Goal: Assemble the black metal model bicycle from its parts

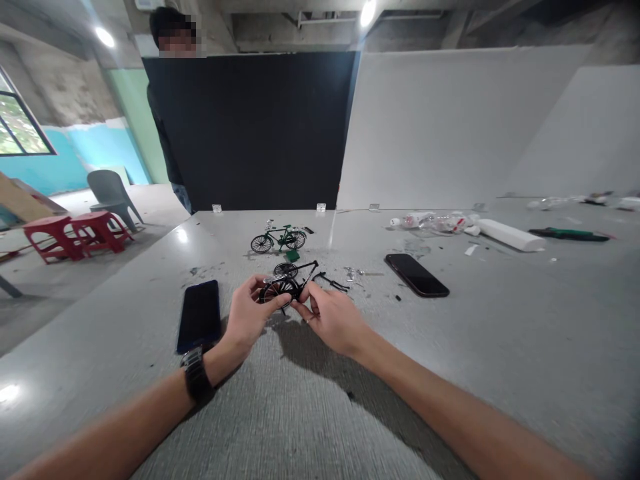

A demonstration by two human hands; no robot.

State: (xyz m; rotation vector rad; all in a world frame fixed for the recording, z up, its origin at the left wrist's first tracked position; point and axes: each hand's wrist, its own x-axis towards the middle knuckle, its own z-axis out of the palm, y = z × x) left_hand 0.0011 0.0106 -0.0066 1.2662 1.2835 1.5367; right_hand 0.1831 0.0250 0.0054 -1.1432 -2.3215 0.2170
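Observation:
Between my two hands is a black model bicycle frame [303, 273] with a spoked rear wheel [275, 288]. My left hand [249, 308] pinches the wheel side, thumb in front and fingers behind. The fingers of my right hand [327, 313] are closed at the lower part of the frame; any small piece inside them is hidden. Just behind lies a loose spoked wheel [286, 269]. A black fork-like part [334, 283] rests to the right, near small silvery parts [354, 273]. Farther back stands a green model bicycle [278, 237], with a small green piece [293, 255] before it.
One phone [199, 317] lies left of my left hand, another phone [417, 275] to the right. Clear plastic wrapping [435, 222], a white roll [510, 235] and a green-black tool [569, 234] lie at the back right. A black panel [250, 133] stands behind the table, a person [165, 133] beyond it.

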